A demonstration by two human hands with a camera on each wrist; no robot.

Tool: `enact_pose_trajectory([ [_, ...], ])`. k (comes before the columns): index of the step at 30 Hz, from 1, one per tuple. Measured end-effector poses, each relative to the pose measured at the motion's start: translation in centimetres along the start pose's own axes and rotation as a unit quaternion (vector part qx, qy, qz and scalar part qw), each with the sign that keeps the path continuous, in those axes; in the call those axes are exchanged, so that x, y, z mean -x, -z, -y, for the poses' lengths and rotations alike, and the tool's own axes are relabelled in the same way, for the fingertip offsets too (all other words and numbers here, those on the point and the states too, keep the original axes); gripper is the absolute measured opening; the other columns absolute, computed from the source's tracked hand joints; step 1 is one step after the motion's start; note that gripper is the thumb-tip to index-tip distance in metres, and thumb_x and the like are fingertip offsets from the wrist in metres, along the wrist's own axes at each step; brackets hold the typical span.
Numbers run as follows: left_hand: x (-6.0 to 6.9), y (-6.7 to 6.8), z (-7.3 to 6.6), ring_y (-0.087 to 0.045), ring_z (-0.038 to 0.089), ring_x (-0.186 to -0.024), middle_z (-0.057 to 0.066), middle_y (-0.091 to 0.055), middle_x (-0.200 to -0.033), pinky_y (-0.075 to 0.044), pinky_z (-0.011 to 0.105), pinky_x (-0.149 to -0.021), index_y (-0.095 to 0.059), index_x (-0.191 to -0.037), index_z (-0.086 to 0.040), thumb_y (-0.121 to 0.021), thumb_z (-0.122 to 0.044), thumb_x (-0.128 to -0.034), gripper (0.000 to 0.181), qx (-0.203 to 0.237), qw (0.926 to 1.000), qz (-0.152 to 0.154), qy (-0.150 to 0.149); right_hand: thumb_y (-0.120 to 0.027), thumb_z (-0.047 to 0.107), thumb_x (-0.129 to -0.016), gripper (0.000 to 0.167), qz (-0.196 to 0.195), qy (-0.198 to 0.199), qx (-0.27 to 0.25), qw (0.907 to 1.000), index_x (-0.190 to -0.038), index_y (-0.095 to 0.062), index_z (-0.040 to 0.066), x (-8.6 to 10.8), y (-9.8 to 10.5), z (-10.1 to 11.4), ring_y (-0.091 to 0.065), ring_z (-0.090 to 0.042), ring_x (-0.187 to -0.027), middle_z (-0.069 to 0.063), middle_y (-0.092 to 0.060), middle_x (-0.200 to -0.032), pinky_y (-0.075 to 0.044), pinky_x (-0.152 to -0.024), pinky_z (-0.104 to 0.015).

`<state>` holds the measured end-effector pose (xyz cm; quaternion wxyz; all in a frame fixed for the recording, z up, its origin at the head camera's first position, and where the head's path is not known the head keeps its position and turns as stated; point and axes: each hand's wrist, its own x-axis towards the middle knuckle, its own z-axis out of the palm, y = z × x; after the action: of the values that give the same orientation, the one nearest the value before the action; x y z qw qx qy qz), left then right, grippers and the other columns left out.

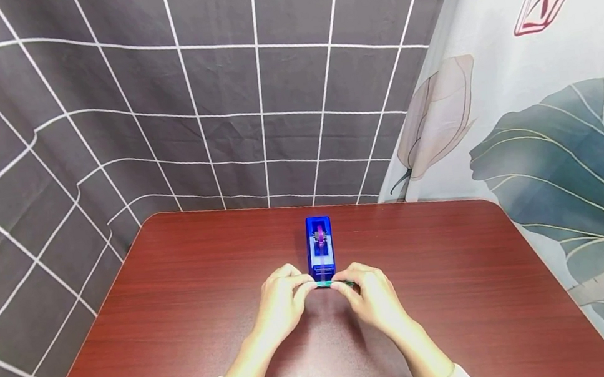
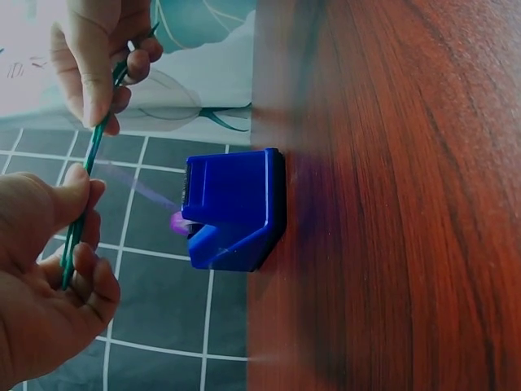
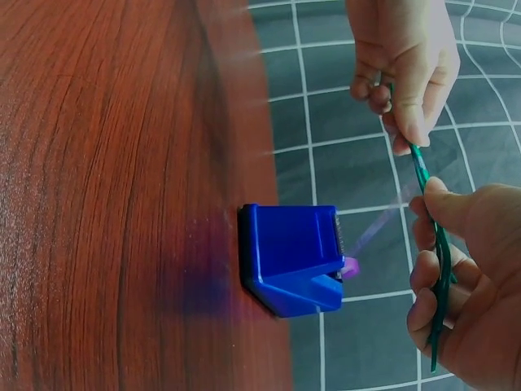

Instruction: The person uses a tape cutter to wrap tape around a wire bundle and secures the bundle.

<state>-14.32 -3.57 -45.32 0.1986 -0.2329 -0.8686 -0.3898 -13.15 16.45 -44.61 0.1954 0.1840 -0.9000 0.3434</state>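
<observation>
A blue tape dispenser (image 1: pixel 309 225) stands upright on the table, a purple core (image 1: pixel 320 234) showing in its top opening. From its cutting edge a strip of clear tape (image 2: pixel 145 189) stretches to a thin dark-green strand (image 2: pixel 94 149), perhaps several strands together. The left hand (image 1: pixel 280 299) pinches this strand between thumb and fingers on one side. On the other side the right hand (image 1: pixel 373 296) pinches it the same way, leaving a short stretch bare between the two thumbs. Both hands are just in front of the dispenser, and the right wrist view shows the strand (image 3: pixel 442 269) running across the right fingers.
The reddish-brown wooden table (image 1: pixel 183 329) extends around the hands and dispenser. Behind it and at the left hangs a grey curtain (image 1: pixel 221 85) with white grid lines. A white curtain (image 1: pixel 506 144) with leaf patterns hangs along the right.
</observation>
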Motion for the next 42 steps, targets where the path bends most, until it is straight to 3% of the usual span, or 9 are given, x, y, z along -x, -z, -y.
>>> enact_pose_trajectory([
  [15, -0.1, 0.0, -0.1, -0.058, 0.014, -0.076, -0.006, -0.059, -0.078, -0.048, 0.034, -0.07, -0.08, -0.084, -0.015, -0.08, -0.011, -0.0848, 0.004, -0.022, 0.9997, -0.013, -0.001, -0.083, 0.008, -0.083, 0.009, -0.015, 0.029, 0.011, 0.9994, -0.086, -0.078, 0.015, -0.1, -0.2, -0.1, -0.055, -0.001, -0.066, 0.011, -0.066, -0.078, -0.047, -0.059, -0.024],
  [23, -0.2, -0.1, 0.0, -0.056, 0.007, -0.069, -0.007, -0.059, -0.078, -0.048, 0.031, -0.066, -0.079, -0.084, -0.015, -0.082, -0.012, -0.0832, 0.004, -0.019, 0.9996, -0.022, 0.003, -0.084, 0.007, -0.081, 0.01, -0.039, 0.062, 0.032, 0.9968, -0.086, -0.078, 0.014, -0.2, -0.3, -0.4, -0.059, -0.004, -0.069, 0.009, -0.065, -0.079, -0.05, -0.061, -0.026],
  [32, -0.3, -0.2, 0.0, -0.058, 0.008, -0.071, -0.006, -0.059, -0.08, -0.049, 0.032, -0.067, -0.079, -0.085, -0.014, -0.081, -0.009, -0.0839, 0.005, -0.01, 0.9995, -0.03, 0.008, -0.083, 0.009, -0.079, 0.01, -0.082, 0.136, 0.07, 0.9848, -0.087, -0.077, 0.009, -0.3, -0.7, -1.0, -0.061, -0.014, -0.076, 0.006, -0.065, -0.08, -0.045, -0.065, -0.035],
  [36, -0.4, -0.2, 0.0, -0.059, 0.009, -0.071, -0.006, -0.06, -0.081, -0.05, 0.031, -0.067, -0.079, -0.085, -0.013, -0.08, -0.01, -0.0861, 0.004, -0.004, 0.9994, -0.031, 0.01, -0.078, 0.011, -0.084, 0.005, -0.094, 0.167, 0.077, 0.9785, -0.088, -0.077, 0.008, -0.4, -0.8, -1.1, -0.061, -0.017, -0.077, 0.003, -0.065, -0.081, -0.042, -0.065, -0.035],
  [42, -0.5, 0.1, -0.2, -0.054, 0.009, -0.065, -0.009, -0.063, -0.084, -0.044, 0.027, -0.061, -0.079, -0.093, -0.018, -0.075, -0.02, -0.0913, 0.004, -0.024, 0.9989, 0.005, 0.041, -0.072, 0.013, -0.092, 0.009, -0.11, 0.19, 0.074, 0.9728, -0.09, -0.077, 0.006, -0.5, -0.8, -1.2, -0.061, -0.019, -0.077, 0.001, -0.065, -0.083, -0.041, -0.065, -0.037],
])
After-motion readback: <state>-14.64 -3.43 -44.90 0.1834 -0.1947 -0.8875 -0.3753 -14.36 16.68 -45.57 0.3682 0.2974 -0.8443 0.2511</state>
